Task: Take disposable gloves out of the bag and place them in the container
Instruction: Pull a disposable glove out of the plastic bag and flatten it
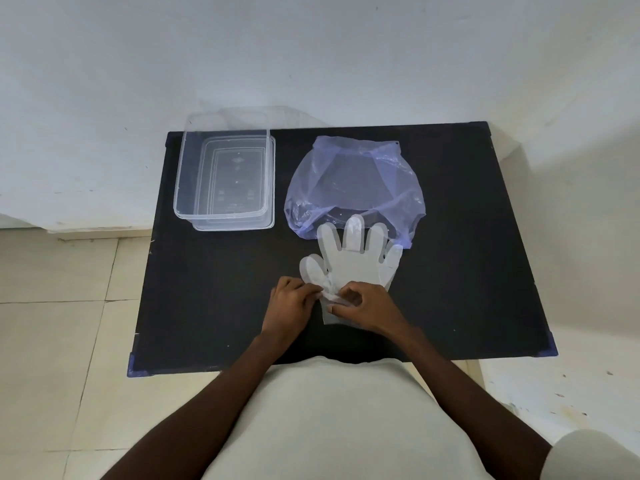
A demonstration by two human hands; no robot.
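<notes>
A clear disposable glove (353,258) lies flat on the black table (207,299), fingers pointing away from me and overlapping the near edge of the bluish plastic bag (353,181). My left hand (292,303) and my right hand (363,306) both pinch the glove's cuff end at the near side. The clear rectangular container (225,174) stands at the table's far left with nothing visible inside. I cannot tell whether the pinched cuff is one layer or more.
The container sits on its clear lid (270,188). The table stands against a white wall (311,57), with tiled floor (62,323) to the left. My light shirt (332,420) fills the bottom of the view.
</notes>
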